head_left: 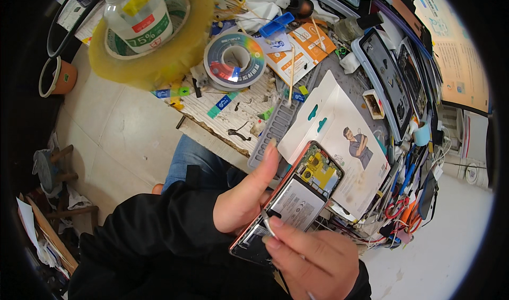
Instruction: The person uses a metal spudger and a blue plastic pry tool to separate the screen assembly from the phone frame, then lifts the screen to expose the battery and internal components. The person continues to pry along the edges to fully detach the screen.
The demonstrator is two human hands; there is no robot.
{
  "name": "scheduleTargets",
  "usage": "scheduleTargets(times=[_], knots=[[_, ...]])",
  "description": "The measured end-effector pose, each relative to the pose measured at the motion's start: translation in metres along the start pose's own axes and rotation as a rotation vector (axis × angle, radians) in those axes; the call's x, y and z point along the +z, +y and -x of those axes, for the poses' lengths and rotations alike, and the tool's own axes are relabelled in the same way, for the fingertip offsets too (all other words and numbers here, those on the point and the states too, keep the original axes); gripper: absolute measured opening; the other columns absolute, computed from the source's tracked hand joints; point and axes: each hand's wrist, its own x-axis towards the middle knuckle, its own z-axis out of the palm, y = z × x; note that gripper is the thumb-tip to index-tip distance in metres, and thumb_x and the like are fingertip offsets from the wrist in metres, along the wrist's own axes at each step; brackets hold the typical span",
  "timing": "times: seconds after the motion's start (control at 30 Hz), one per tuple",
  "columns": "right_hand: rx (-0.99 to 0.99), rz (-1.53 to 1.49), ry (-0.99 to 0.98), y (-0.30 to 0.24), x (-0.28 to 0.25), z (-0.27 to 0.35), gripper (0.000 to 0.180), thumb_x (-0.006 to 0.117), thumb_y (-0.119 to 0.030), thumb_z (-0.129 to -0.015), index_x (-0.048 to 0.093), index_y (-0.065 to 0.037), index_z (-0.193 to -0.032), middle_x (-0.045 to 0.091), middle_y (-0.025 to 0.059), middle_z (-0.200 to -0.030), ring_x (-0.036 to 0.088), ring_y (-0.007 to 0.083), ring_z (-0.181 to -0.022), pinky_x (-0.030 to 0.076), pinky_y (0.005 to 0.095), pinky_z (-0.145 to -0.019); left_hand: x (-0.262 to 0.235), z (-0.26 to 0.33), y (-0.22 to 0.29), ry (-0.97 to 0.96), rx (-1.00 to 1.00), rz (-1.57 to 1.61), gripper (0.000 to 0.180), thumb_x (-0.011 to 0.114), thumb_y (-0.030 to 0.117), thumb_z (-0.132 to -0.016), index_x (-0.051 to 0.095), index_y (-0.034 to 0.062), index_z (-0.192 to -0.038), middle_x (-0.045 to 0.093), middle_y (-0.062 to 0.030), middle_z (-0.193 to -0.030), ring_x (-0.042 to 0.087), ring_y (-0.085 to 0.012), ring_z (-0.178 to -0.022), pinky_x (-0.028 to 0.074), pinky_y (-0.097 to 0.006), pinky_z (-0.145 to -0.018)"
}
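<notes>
An opened smartphone [298, 200] lies tilted in my left hand [241, 207], its back cover off. My left thumb is raised along the red edge, and the other fingers are hidden behind the phone. A yellow-covered circuit board shows at its upper end, with a large grey battery below and a black section at the lower end. In my right hand [321, 255] is a slim silver metal tool [268, 223], pinched between thumb and fingers. Its curved tip meets the phone beside the battery's lower left corner; whether it is a pry tool or tweezers I cannot tell.
Beyond the phone lies a white cardboard package [347, 149] with a printed figure. A film reel [235, 61], a wide tape roll [146, 69] and a clear bottle [140, 24] stand at the back left. Phone frames [389, 77] and tangled tools [405, 210] crowd the right.
</notes>
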Motion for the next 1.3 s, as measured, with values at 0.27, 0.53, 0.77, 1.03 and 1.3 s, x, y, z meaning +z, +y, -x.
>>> scheduleTargets(times=[0.27,0.53,0.77,1.03,1.3], knots=[[0.131,-0.009,0.059,-0.015,-0.008,-0.013,0.023,0.077,0.005,-0.078,0.074,0.002,-0.101,0.075,0.0166,-0.115,0.074,0.0278,-0.08,0.058,0.0334,-0.067,-0.003,0.0,0.004,-0.171,0.041,0.14,0.084,0.021,0.07,-0.105,0.012,0.0148,-0.167,0.024,-0.015,-0.17,0.03,-0.0343,-0.154,0.03,-0.051,-0.125],[0.031,-0.017,0.004,-0.012,-0.001,-0.011,0.023,0.076,0.004,-0.077,0.074,0.002,-0.1,0.075,0.0165,-0.113,0.074,0.0277,-0.081,0.058,0.0337,-0.067,-0.003,-0.002,0.004,-0.127,0.013,0.09,0.084,0.02,0.073,-0.103,0.012,0.0195,-0.168,0.028,-0.0163,-0.169,0.04,-0.038,-0.148,0.044,-0.053,-0.113],[0.045,-0.008,-0.087,-0.018,-0.005,-0.004,0.02,0.072,0.003,-0.079,0.075,0.003,-0.099,0.075,0.0163,-0.112,0.072,0.027,-0.078,0.057,0.0334,-0.065,-0.008,-0.002,0.004,-0.147,-0.052,0.04,0.087,0.018,0.077,-0.1,0.012,0.0227,-0.168,0.033,-0.0186,-0.166,0.046,-0.0399,-0.143,0.053,-0.053,-0.101],[0.066,-0.073,-0.037,-0.019,0.005,0.001,0.024,0.077,0.003,-0.077,0.075,0.002,-0.1,0.075,0.0152,-0.113,0.071,0.0242,-0.074,0.055,0.0328,-0.061,-0.009,-0.004,-0.003,-0.11,-0.059,0.07,0.092,0.017,0.083,-0.096,0.016,0.0246,-0.167,0.044,-0.0262,-0.156,0.069,-0.0374,-0.102,0.06,-0.046,-0.086],[0.08,-0.066,-0.032,-0.025,0.012,0.009,0.019,0.077,0.001,-0.078,0.076,-0.001,-0.097,0.075,0.0146,-0.116,0.07,0.0241,-0.073,0.055,0.0337,-0.064,-0.015,-0.003,-0.002,-0.131,-0.223,0.074,0.097,0.016,0.086,-0.094,0.023,0.0209,-0.165,0.051,-0.0245,-0.15,0.07,-0.0336,-0.096,0.061,-0.045,-0.079]])
